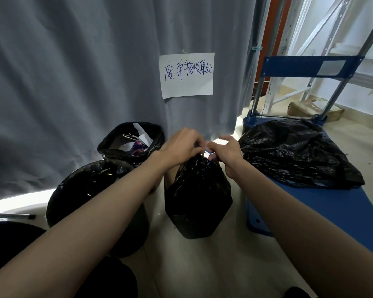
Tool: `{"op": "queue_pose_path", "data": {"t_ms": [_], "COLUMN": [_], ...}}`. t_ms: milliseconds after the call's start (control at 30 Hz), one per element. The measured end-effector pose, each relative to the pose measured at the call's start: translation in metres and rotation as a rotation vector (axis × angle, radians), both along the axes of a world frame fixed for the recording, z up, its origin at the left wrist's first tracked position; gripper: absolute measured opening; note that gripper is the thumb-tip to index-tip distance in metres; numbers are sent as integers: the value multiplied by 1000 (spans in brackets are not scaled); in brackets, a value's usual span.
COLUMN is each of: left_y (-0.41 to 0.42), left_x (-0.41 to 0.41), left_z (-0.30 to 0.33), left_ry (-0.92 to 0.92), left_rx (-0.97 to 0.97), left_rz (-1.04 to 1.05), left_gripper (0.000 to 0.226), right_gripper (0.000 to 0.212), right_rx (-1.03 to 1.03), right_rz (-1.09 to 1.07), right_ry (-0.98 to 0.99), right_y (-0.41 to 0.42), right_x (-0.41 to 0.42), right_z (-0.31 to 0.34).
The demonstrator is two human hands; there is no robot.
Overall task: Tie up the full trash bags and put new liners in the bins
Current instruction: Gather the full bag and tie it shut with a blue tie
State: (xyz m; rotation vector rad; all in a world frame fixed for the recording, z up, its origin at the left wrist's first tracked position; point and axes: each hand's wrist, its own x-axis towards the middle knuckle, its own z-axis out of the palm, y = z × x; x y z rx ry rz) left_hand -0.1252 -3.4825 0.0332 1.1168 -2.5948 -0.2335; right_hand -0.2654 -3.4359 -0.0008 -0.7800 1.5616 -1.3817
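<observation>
A full black trash bag (197, 196) stands on the pale floor in the middle, its neck gathered at the top. My left hand (181, 147) and my right hand (226, 151) meet above it, each pinching a blue drawstring at the bag's mouth. To the left a bin with a black liner (80, 190) stands close to me. Behind it, a second lined bin (130, 140) holds paper and other waste. Another black trash bag (297, 153) lies on the blue cart.
A blue platform cart (332, 209) with a metal handle stands at the right. A grey curtain (73, 72) with a handwritten paper sign (186, 75) hangs behind the bins. Metal shelving and a cardboard box (314, 109) are at the back right.
</observation>
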Motion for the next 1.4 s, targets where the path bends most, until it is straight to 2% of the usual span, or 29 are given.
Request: {"op": "queue_pose_path", "data": {"t_ms": [67, 167, 333, 467, 700, 833, 1067, 1200, 1400], "left_y": [-6, -10, -11, -12, -12, -11, -14, -15, -13], "left_x": [5, 12, 12, 12, 12, 12, 15, 17, 20], "left_z": [3, 8, 10, 11, 12, 12, 12, 12, 15], "left_ry": [59, 93, 70, 83, 55, 42, -25, -12, 25], "left_rx": [113, 243, 408, 504, 568, 609, 623, 630, 648], "left_rz": [13, 54, 134, 177, 201, 191, 203, 226, 221], "left_gripper": [6, 2, 19, 8, 14, 16, 20, 23, 23], "right_gripper": [33, 16, 22, 19, 23, 25, 28, 26, 6], "right_rx": [-34, -63, -142, -221, -259, -243, -202, -177, -123], "right_rz": [52, 172, 224, 230, 222, 204, 244, 245, 297], "right_ry": [49, 128, 266, 420, 679, 759, 773, 702, 584], "right_y": [2, 9, 18, 15, 8, 6, 6, 7, 7], "right_x": [1, 4, 5, 8, 12, 13, 15, 15, 17], "right_z": [4, 11, 14, 9, 0, -2, -2, 0, 6]}}
